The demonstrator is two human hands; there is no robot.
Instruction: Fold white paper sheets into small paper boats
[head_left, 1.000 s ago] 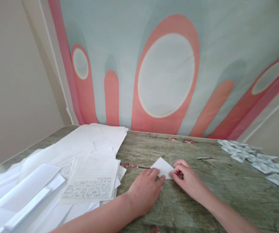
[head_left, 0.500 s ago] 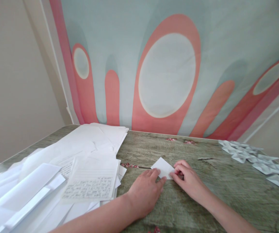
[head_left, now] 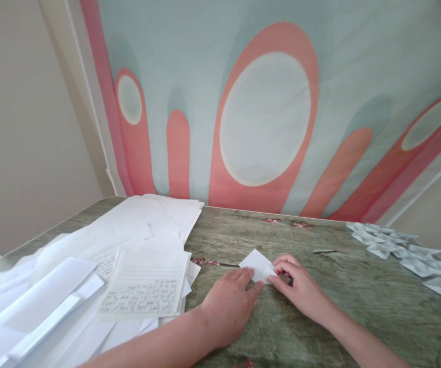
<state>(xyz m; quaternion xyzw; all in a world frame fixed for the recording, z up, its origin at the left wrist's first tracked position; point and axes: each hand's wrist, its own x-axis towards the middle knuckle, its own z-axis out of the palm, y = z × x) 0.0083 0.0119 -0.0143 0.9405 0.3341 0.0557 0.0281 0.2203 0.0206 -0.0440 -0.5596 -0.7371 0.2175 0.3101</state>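
Observation:
A small folded white paper (head_left: 257,261) lies on the wood-patterned table between my hands, one corner pointing away from me. My left hand (head_left: 231,301) rests flat at its near left side, fingertips on the paper and fingers slightly apart. At the paper's right corner, my right hand (head_left: 297,286) pinches the edge between thumb and fingers. A small flap seems raised near the right fingertips, though its exact shape is too small to tell.
On the left of the table (head_left: 220,230) spread loose white sheets (head_left: 136,220), folded strips (head_left: 47,296) and a handwritten page (head_left: 143,291). Several folded paper pieces (head_left: 400,248) lie in rows at the right edge. A patterned curtain (head_left: 193,51) hangs behind.
The paper's right corner, flat before, now looks slightly lifted or folded in at my right fingertips. My left hand stays in nearly the same place.

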